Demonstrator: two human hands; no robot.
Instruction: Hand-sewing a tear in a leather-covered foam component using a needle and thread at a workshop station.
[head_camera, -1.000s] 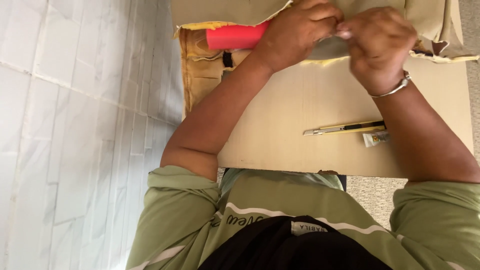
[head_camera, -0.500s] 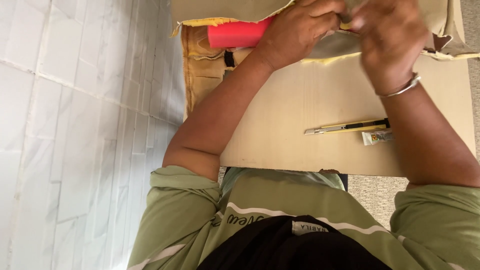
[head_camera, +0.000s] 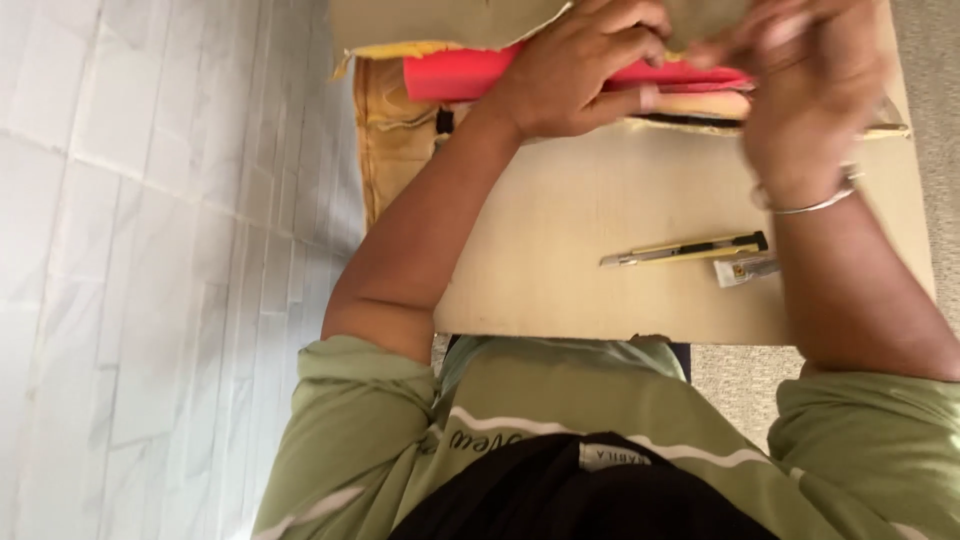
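My left hand (head_camera: 580, 70) lies curled over a long red roll (head_camera: 455, 75) at the far edge of a cardboard sheet (head_camera: 590, 230), gripping it together with the tan layer under it. My right hand (head_camera: 800, 90), blurred and wearing a metal bracelet (head_camera: 805, 205), pinches a tan fabric-like sheet (head_camera: 450, 20) just above the red roll's right end. A cream strip (head_camera: 700, 105) shows below the roll between both hands.
A yellow-and-black utility knife (head_camera: 685, 250) lies on the cardboard beside my right forearm, with a small packet (head_camera: 745, 270) next to it. A brown fabric piece (head_camera: 395, 140) hangs at the cardboard's left. White tiled floor (head_camera: 150, 270) spreads to the left; grey carpet (head_camera: 925, 130) lies to the right.
The tan sheet has been drawn back, so more of the red roll and the cream strip shows. My right hand has shifted up and is blurred by motion.
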